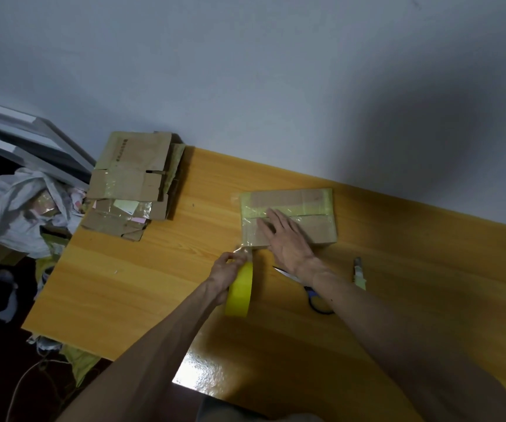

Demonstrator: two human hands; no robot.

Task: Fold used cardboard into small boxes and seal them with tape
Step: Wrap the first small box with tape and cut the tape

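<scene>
Left hand point(226, 268) fingers grip a round yellow tape roll point(239, 292), clear film stretching to a flat cardboard box point(288, 219) at twelve o'clock. Right hand point(286, 239) fingers lie spread flat on it, on the glossy wooden table point(142, 269).

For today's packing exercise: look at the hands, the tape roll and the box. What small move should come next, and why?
Probably cut the tape. The right hand lies flat on the box, pressing the strip down, while the left hand holds the yellow tape roll with tape stretched to the box's near edge. The scissors lie just under the right forearm, so that hand could take them.
</scene>
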